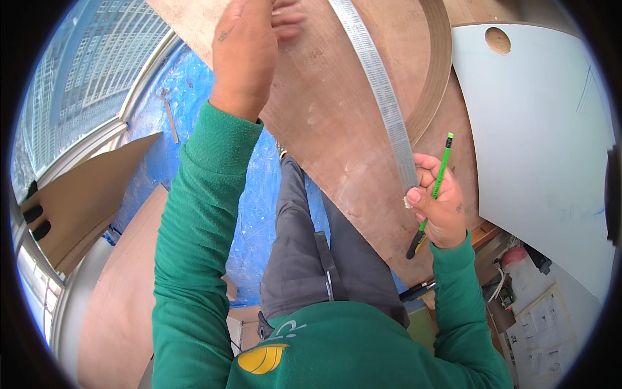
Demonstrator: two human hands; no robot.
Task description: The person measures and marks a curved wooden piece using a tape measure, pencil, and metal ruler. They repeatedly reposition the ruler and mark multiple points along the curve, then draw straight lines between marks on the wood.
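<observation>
My right hand (440, 206) pinches the near end of a long steel ruler (382, 84) between thumb and fingers. A bright green pencil (443, 167) is also tucked in that hand, its eraser end up and its lower end dark. The ruler slants up and away over a brown plywood sheet (330, 129), and its far end leaves the view. Over the sheet's left part is my left hand (249, 58), fingers apart and slightly blurred, with nothing seen in them. The top of the view cuts off part of this hand.
A curved wooden piece (437, 71) lies on the plywood. At right stands a large pale panel (538, 129) with an oval hole. Blue sheeting (249, 259) covers the floor, with a thin tool (171, 120) on it. Brown boards (97, 194) lean by the window at left.
</observation>
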